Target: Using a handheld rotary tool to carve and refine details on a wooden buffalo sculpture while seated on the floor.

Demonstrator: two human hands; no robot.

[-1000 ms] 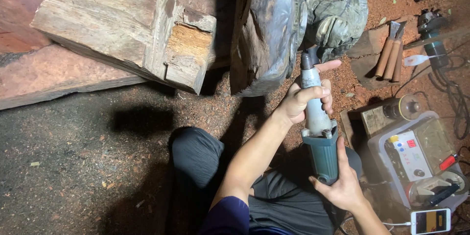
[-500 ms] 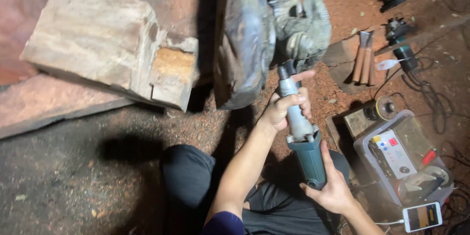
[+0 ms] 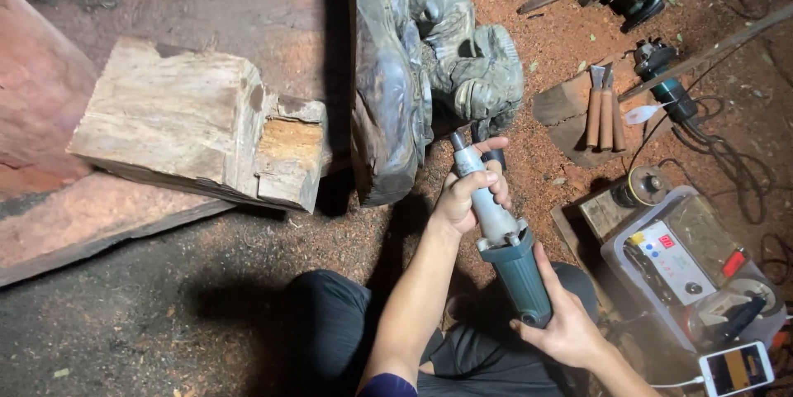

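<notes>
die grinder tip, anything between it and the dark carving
Nothing visible blocks it. The die grinder, held by the left hand and right hand, points its tip at the foot of the dark carving, with only sawdust-covered ground around.

Left grip [image 3: 472,194] curled shut, forearm outstretched; right grip [image 3: 566,327] cupped closed lower down.

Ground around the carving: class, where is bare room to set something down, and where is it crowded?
Bare: the dark dirt between the wood block and the person's knee. Crowded: right of the carving, with chisels, cords, machines and a phone.
</notes>
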